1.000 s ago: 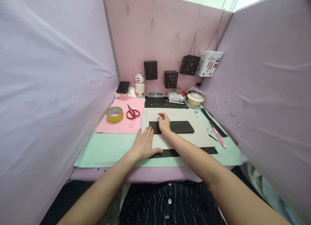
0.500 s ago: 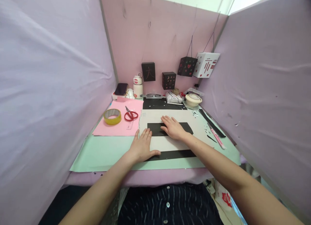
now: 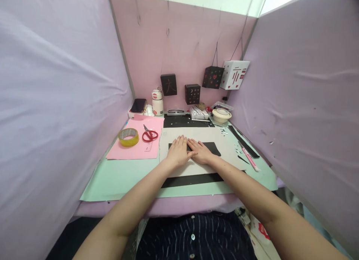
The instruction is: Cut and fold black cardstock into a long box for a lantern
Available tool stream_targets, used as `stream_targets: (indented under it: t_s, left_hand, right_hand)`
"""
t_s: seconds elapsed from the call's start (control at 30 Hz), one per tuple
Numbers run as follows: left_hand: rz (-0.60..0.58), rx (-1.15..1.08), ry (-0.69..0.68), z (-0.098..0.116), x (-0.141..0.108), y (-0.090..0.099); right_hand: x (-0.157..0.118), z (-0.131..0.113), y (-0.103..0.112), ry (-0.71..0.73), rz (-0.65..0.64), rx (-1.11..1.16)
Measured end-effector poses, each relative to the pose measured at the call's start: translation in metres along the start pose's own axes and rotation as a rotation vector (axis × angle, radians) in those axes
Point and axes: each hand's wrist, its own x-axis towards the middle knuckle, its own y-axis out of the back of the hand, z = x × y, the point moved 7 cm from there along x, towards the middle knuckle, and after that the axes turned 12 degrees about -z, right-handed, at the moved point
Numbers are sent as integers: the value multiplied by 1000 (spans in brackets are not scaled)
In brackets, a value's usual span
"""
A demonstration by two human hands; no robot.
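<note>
The black card (image 3: 213,148) lies flat on the white sheet (image 3: 232,151), roughly in the middle of the surface (image 3: 112,183), with both hands over it. The left hand (image 3: 178,151) rests palm-down on the card's left part, its grip flat and pinching nothing, the fingers close together and the thumb out towards the other hand. The right hand (image 3: 199,152) lies just beside it, also palm-down — its grip flattened, fingers slightly fanned, nothing pinched. The card's right end shows past the right hand.

A black strip (image 3: 193,180) lies along the near edge of the sheet. To the left, the tape (image 3: 128,137) and scissors (image 3: 149,135) sit on pink paper (image 3: 117,153). To the right is a pink cutter (image 3: 250,159) — near it, small black scraps (image 3: 242,159) and a second, slanting strip (image 3: 244,142). A bottle (image 3: 157,103) stands upright at the back.
</note>
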Motion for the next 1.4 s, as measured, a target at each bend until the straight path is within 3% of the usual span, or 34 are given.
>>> stream_targets:
  t_s: [0.13, 0.23, 0.33, 0.67, 1.1, 1.27, 1.4]
  left_hand:
    - [-62, -16, 8, -5, 15, -26]
    - [-57, 9, -3, -8, 15, -33]
    - [-64, 21, 1, -10, 13, -33]
    - [-62, 24, 46, -10, 15, -31]
    - [-161, 71, 78, -11, 22, -34]
    - [-146, 63, 62, -12, 22, -34]
    - [-127, 54, 56, -13, 22, -35]
  right_hand:
    - [2, 1, -2, 15, 17, -2]
    - [3, 3, -3, 19, 23, -4]
    - [-3, 12, -2, -19, 15, -2]
    - [-47, 84, 1, -241, -9, 15]
    - [-51, 85, 6, -248, -32, 48]
    - [-65, 79, 25, -88, 133, 69]
    - [-72, 85, 21, 87, 46, 174]
